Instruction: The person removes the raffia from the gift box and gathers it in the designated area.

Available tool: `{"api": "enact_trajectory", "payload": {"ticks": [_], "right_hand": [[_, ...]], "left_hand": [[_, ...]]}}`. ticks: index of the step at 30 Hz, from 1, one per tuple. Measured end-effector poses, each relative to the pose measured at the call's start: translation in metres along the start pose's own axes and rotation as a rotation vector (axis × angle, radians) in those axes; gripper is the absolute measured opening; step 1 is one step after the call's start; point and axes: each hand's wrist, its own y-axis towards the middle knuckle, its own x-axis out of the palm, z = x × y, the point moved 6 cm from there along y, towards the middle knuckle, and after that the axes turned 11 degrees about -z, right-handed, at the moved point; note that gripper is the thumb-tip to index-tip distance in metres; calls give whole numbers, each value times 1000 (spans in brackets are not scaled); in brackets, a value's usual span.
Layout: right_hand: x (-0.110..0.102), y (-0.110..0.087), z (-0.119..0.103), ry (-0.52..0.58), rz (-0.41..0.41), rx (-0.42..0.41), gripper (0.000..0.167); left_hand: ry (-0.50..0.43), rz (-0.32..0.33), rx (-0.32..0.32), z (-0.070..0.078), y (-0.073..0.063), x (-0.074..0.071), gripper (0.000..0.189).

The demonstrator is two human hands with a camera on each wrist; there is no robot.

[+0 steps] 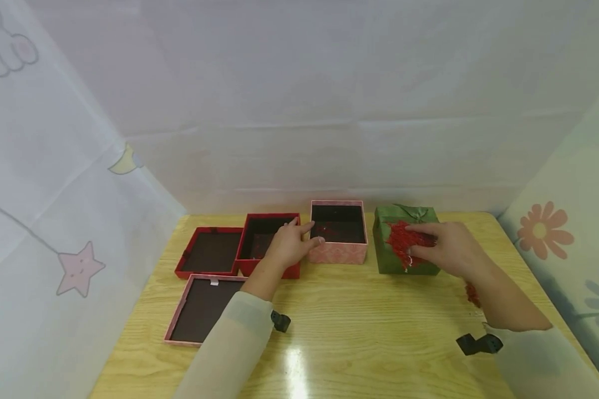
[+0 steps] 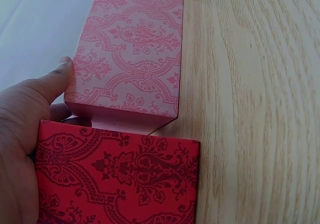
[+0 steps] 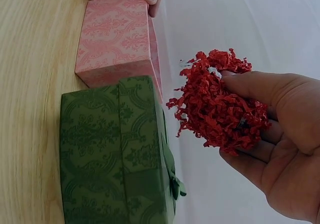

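Note:
Red shredded crinkle paper (image 3: 220, 104) is held in a loose clump between the thumb and fingers of my right hand (image 1: 449, 246). This clump hangs over a green patterned box (image 3: 115, 149) topped with a green ribbon bow (image 1: 419, 213). My left hand (image 1: 287, 244) grips the left side of a pink patterned box (image 2: 130, 49), the thumb at its rim and the fingers reaching into the gap beside a red box (image 2: 120, 174). Both the pink and red boxes stand uncovered, with dark insides and a few red bits in them.
Left of the red box lies an upturned red lid (image 1: 212, 252). Nearer the front is an upturned pink lid (image 1: 204, 310), partly behind my left forearm. Loose red shreds (image 1: 472, 293) lie by my right forearm on the wooden table (image 1: 359, 327). White cloth (image 1: 329, 100) hangs behind.

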Motion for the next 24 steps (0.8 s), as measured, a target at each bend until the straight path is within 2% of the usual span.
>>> {"api": "enact_trajectory", "payload": {"ticks": [16, 24], "right_hand": [[-1, -38, 41, 3, 15, 84, 56], [2, -55, 61, -28, 64, 97, 55]], "left_hand": [[-5, -8, 12, 5, 0, 2, 70], [-1, -10, 5, 7, 0, 4, 70]]}}
